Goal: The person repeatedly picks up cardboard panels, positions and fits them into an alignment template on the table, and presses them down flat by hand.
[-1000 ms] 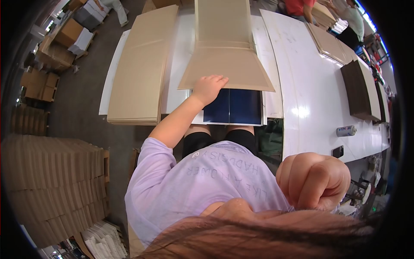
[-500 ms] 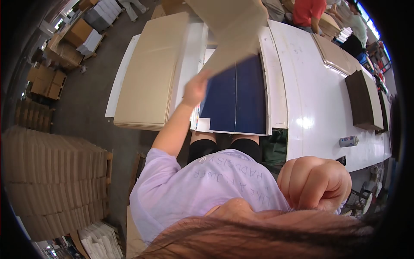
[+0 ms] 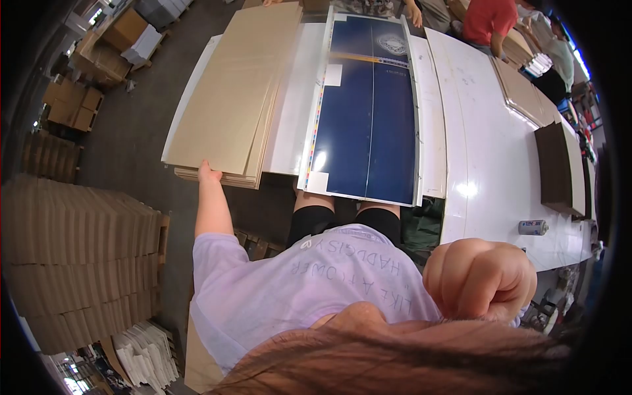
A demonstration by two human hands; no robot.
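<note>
At the near edge of the cardboard stack, my left hand (image 3: 209, 172) grips the top cardboard sheet (image 3: 227, 112), which lies slightly askew on the sheets beneath. Right of the stack, a dark blue printed sheet (image 3: 362, 125) with white margins, a colour strip and a round emblem lies flat on the table, uncovered. My right hand (image 3: 479, 279) is a closed fist close to the camera, right of my chest, and nothing shows in it.
A co-worker's hand (image 3: 413, 13) reaches in at the far edge. On the white table (image 3: 474, 151) at right are a spray can (image 3: 532, 227) and dark-edged boards (image 3: 556, 168). Tall cardboard piles (image 3: 79, 263) stand at lower left. Other people are at upper right.
The cardboard that covered the blue sheet has moved left onto the stack, with my left hand at its near edge. The blue sheet is now uncovered. My right fist has stayed put.
</note>
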